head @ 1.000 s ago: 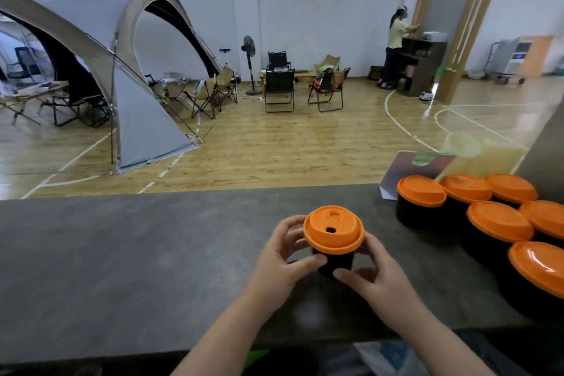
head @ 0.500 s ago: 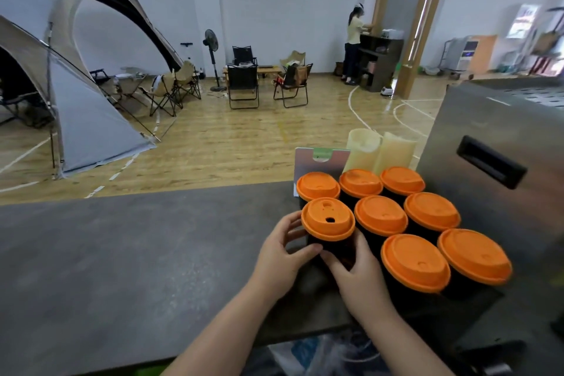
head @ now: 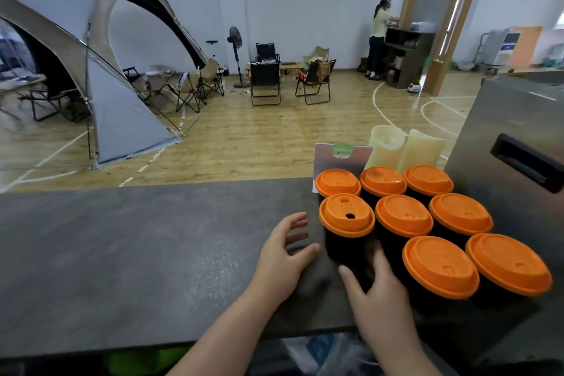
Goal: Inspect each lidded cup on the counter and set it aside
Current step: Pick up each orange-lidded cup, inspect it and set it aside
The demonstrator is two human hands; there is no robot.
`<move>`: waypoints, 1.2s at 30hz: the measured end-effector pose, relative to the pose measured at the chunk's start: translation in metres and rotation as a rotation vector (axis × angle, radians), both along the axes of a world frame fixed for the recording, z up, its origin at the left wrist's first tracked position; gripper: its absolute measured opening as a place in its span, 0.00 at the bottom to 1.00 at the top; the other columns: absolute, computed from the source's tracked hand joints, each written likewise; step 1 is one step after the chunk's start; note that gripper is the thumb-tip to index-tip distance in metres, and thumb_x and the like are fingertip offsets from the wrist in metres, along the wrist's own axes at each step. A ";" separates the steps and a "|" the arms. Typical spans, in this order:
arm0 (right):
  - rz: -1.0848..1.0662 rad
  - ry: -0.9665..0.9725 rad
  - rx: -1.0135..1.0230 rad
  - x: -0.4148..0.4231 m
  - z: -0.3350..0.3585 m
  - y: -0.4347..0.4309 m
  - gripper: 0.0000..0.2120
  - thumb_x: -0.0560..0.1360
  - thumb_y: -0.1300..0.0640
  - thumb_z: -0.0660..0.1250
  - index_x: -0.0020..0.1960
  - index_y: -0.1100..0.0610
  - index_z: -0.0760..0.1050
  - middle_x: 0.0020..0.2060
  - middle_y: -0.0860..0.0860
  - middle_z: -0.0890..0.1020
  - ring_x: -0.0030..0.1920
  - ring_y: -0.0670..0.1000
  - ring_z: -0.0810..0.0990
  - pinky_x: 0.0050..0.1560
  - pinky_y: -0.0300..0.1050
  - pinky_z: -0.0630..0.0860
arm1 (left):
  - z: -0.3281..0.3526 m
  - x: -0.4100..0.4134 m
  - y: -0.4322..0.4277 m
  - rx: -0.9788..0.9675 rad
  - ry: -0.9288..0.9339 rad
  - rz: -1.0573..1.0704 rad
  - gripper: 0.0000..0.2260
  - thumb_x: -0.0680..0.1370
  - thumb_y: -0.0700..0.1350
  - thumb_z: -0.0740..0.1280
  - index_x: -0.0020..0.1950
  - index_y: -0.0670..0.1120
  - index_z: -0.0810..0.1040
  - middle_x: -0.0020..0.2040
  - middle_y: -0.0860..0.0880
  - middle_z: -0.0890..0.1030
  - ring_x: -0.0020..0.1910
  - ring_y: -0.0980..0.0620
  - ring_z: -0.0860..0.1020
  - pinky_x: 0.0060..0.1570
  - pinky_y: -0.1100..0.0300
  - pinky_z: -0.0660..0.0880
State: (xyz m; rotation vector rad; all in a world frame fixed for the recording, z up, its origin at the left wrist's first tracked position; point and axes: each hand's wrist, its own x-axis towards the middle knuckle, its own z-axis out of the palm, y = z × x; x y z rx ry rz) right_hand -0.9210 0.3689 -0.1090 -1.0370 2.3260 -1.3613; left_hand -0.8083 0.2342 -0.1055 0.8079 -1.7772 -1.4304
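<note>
A black cup with an orange lid (head: 347, 215) stands on the dark grey counter (head: 122, 253), at the left edge of a cluster of several like cups (head: 439, 265). Its lid shows an open sip hole. My right hand (head: 375, 287) is against the cup's lower front, thumb and fingers around its base. Just left of the cup, my left hand (head: 283, 253) hovers with spread, relaxed fingers and touches nothing.
A stainless steel box with a black handle (head: 518, 162) stands right of the cups. Two cream cup stacks (head: 403, 149) and a small card (head: 341, 159) sit behind them. Beyond the counter are a wooden floor, a grey tent, folding chairs and a standing person.
The cup went from mid-counter to the right, into the cluster of cups. My left hand has let go of it and drawn back to the left; my right hand stays on it.
</note>
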 end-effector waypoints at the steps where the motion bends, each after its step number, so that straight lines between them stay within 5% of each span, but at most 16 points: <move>1: 0.002 -0.035 0.011 0.009 0.000 0.002 0.37 0.74 0.51 0.73 0.78 0.53 0.62 0.72 0.52 0.73 0.72 0.52 0.72 0.72 0.49 0.68 | 0.000 0.009 -0.004 0.006 0.002 0.004 0.21 0.76 0.37 0.73 0.65 0.53 0.76 0.61 0.55 0.80 0.60 0.58 0.80 0.55 0.67 0.77; 7: 0.196 -0.082 -0.010 0.082 0.001 -0.035 0.24 0.73 0.57 0.74 0.68 0.51 0.75 0.62 0.48 0.80 0.63 0.45 0.78 0.68 0.45 0.73 | 0.012 0.089 -0.043 0.029 -0.036 0.052 0.12 0.78 0.33 0.68 0.52 0.50 0.81 0.50 0.52 0.84 0.47 0.57 0.81 0.47 0.65 0.76; 14: 0.521 -0.106 -0.021 0.203 0.027 -0.139 0.19 0.75 0.58 0.72 0.62 0.45 0.73 0.53 0.41 0.81 0.56 0.41 0.80 0.60 0.44 0.77 | 0.034 0.249 -0.098 0.088 -0.033 0.321 0.09 0.80 0.35 0.66 0.53 0.48 0.81 0.49 0.51 0.84 0.46 0.56 0.80 0.46 0.58 0.77; 20: 0.717 -0.107 -0.020 0.354 0.040 -0.229 0.18 0.76 0.58 0.70 0.64 0.48 0.73 0.51 0.42 0.80 0.52 0.39 0.79 0.51 0.29 0.73 | 0.031 0.425 -0.154 0.091 0.019 0.532 0.11 0.80 0.33 0.65 0.51 0.48 0.81 0.48 0.50 0.83 0.43 0.55 0.80 0.42 0.59 0.75; 24: 0.761 -0.110 -0.026 0.459 0.043 -0.291 0.17 0.76 0.58 0.69 0.64 0.49 0.74 0.51 0.44 0.81 0.51 0.41 0.80 0.54 0.36 0.75 | 0.025 0.537 -0.196 0.087 0.034 0.610 0.10 0.80 0.32 0.65 0.51 0.46 0.81 0.48 0.48 0.83 0.44 0.54 0.79 0.38 0.64 0.75; 28: 0.800 -0.146 -0.013 0.560 0.039 -0.352 0.16 0.77 0.59 0.69 0.63 0.51 0.74 0.51 0.46 0.82 0.51 0.44 0.80 0.49 0.31 0.73 | 0.020 0.649 -0.238 0.059 0.040 0.750 0.09 0.79 0.32 0.65 0.53 0.44 0.81 0.48 0.49 0.83 0.44 0.56 0.78 0.40 0.62 0.75; 36: 0.945 -0.235 0.054 0.741 0.026 -0.442 0.17 0.76 0.61 0.68 0.64 0.52 0.74 0.51 0.48 0.82 0.51 0.45 0.81 0.56 0.41 0.78 | 0.013 0.833 -0.293 0.023 0.071 1.307 0.12 0.77 0.39 0.72 0.53 0.48 0.70 0.46 0.49 0.75 0.43 0.48 0.75 0.43 0.56 0.73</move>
